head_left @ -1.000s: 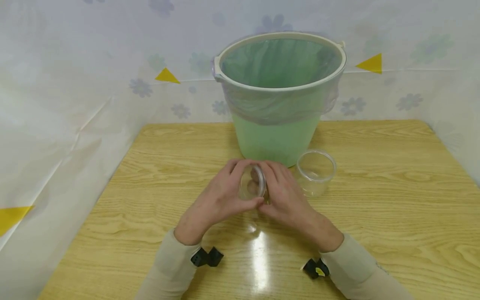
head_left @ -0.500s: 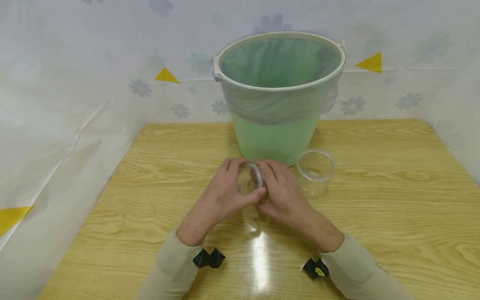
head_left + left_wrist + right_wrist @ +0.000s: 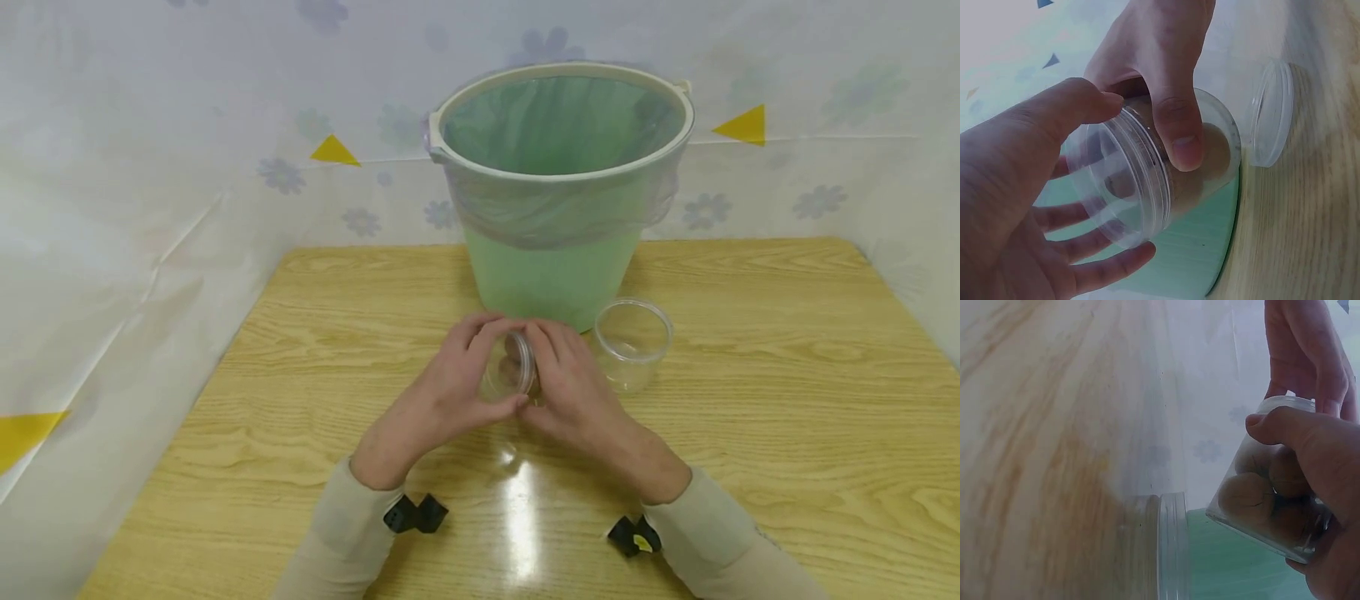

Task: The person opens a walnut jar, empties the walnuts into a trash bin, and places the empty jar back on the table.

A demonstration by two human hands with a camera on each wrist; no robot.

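Clear plastic jar (image 3: pixel 510 372) of walnuts lies sideways between my hands. Left hand (image 3: pixel 442 392) grips the lid end; right hand (image 3: pixel 573 387) clasps the body, bracing it, I judge, for unscrewing.

Head view above; wrist views close-up.

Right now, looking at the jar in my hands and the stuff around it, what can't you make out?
- Clear jar, head view: both hands cover it, so its brown contents stay unidentified.
- Whether its lid is sealed or loose: no view settles it.
- Green bucket: its bottom is hidden by its own wall.
- Empty clear cup: cut off in the right wrist view, blurred in the left wrist view.
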